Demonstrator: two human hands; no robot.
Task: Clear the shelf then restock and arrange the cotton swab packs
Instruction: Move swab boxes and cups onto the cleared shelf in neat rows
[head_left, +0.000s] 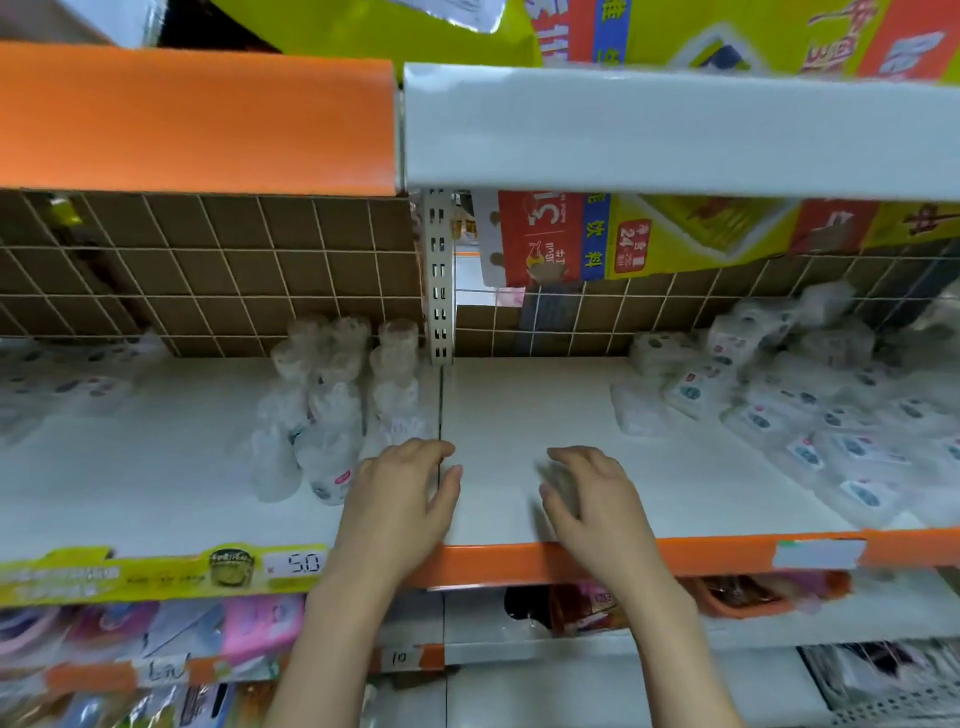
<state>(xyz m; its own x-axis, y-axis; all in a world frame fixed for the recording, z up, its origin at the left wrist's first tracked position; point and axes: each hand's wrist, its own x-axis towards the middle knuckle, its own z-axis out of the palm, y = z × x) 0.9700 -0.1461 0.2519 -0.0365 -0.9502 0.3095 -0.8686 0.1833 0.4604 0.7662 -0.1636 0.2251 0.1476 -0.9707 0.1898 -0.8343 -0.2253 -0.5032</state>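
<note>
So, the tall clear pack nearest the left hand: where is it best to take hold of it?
Probably at its near, lower end. The pack lies lengthwise, bottom toward the shelf edge, beside the left hand. Come from the front right, fingers around its width; other packs crowd its left and back.

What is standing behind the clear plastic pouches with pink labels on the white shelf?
Behind the clear plastic pouches stand blurred clear packs, then a brown wire-grid back panel. The packs' contents cannot be told.

Just two bare forearms coming up from below, no sleeves, watch or rings on the left hand (400, 499) or right hand (592, 499), short plain nails.
</note>
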